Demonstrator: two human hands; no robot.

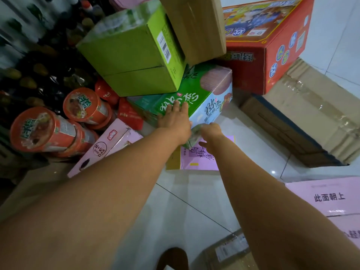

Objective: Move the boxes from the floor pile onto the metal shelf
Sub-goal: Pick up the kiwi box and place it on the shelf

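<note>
A green and pale-blue printed box (196, 96) lies tilted in the floor pile, under a lime-green box (132, 55) and a plain brown carton (196, 26). My left hand (175, 117) rests flat on its green side with fingers spread. My right hand (211, 133) curls under its lower near corner, fingers hidden beneath the box. A flat pink box (200, 160) lies on the floor under that corner. The metal shelf is out of view.
A red printed carton (272, 45) stands at the back right on flattened brown cardboard (303, 117). Orange noodle cups (44, 129) and a pink box (109, 145) crowd the left beside dark bottles. Another pink box (331, 197) sits at right on white tile.
</note>
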